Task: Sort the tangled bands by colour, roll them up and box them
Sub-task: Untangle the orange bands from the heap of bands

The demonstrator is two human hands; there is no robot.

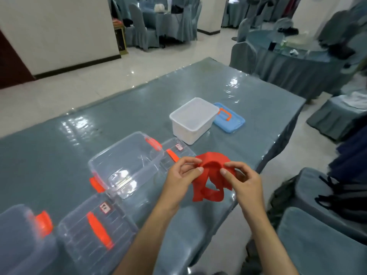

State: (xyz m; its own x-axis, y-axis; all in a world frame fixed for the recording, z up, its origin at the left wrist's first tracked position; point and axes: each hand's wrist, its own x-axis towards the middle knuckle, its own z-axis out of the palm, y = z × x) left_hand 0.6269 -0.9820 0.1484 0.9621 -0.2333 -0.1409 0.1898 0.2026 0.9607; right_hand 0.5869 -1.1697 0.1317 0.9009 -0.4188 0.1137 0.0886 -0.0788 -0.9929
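Above the tabletop, the left hand and right hand each close a fingertip grip on the soft, limp red rubbery band, which droops between them, probably best pinched at its flat edges.

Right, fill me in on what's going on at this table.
A person is working a red band with both hands: the left hand and right hand pinch its top edge above the table, its loops hanging below. The clear box with orange latches and the white box sit open, apparently empty. Nothing is boxed yet.
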